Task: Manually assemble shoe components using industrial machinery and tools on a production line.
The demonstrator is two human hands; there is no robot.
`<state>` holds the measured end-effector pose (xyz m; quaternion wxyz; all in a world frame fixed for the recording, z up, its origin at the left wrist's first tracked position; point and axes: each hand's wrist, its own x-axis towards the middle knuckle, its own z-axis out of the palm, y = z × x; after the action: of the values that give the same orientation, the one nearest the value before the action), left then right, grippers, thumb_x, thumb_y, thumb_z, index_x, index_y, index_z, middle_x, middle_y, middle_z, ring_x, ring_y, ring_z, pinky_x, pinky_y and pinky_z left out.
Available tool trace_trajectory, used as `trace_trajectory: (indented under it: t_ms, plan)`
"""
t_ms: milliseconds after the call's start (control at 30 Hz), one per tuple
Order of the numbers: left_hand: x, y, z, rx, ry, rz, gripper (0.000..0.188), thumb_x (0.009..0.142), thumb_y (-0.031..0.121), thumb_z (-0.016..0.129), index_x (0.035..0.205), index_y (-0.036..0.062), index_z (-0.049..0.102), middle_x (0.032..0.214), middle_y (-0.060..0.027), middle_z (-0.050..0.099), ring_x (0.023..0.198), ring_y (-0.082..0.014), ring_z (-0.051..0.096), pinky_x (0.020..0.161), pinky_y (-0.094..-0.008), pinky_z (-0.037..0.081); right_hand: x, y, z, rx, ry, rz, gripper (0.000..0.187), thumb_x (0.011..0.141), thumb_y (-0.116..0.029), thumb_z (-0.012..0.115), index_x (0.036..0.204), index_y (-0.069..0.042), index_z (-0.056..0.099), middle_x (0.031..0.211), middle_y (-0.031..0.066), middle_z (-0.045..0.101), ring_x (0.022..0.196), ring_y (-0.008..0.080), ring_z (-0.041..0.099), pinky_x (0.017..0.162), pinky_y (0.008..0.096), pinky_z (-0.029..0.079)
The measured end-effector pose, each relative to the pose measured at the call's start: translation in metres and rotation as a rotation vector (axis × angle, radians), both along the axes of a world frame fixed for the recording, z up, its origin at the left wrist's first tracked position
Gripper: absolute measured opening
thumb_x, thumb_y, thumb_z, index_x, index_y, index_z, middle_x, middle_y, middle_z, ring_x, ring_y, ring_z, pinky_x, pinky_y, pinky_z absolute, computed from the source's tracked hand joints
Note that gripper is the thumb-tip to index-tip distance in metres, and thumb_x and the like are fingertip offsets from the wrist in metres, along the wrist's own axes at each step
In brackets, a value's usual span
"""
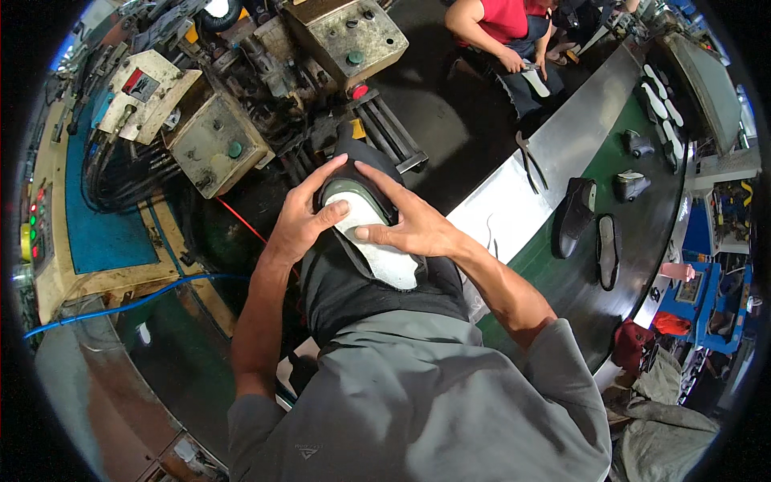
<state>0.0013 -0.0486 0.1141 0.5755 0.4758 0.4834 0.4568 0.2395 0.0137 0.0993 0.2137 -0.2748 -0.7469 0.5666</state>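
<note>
Here the shoe lies sole-up against the person's dark apron, its long axis running from the heel near the body up and away to the toe, which points at the machine. The left hand wraps the shoe's left flank and the right hand its right, fingers of both spread and pressed on the pale insole, thumbs meeting near its middle, neither hand clearly nearer. Right of the shoe, a dark conveyor carries more shoes, and beyond it another person sits working.
</note>
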Motion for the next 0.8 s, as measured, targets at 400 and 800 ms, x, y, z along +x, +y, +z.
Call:
trace_trajectory:
  t_ms: [400, 800]
  plan:
    - [0.040, 0.022, -0.023, 0.333, 0.349, 0.146, 0.063, 0.101, 0.037, 0.078, 0.148, -0.0024, 0.063, 0.138, -0.0172, 0.062, 0.127, -0.0284, 0.061, 0.112, -0.0393, 0.047, 0.013, -0.003, -0.005, 0.028, 0.045, -0.282, 0.082, 0.093, -0.033, 0.086, 0.163, -0.010, 0.050, 0.151, 0.0219, 0.062, 0.139, 0.0370, 0.054, 0.122, 0.0473, 0.041]
    - [0.046, 0.038, -0.032, 0.423, 0.414, 0.181, 0.043, 0.100, 0.023, 0.076, 0.136, 0.0009, 0.072, 0.132, -0.0148, 0.065, 0.124, -0.0269, 0.063, 0.110, -0.0384, 0.049, -0.001, -0.013, -0.023, 0.201, 0.103, -0.483, 0.067, 0.092, -0.020, 0.083, 0.154, -0.009, 0.061, 0.153, 0.0273, 0.056, 0.141, 0.0447, 0.050, 0.121, 0.0505, 0.042]
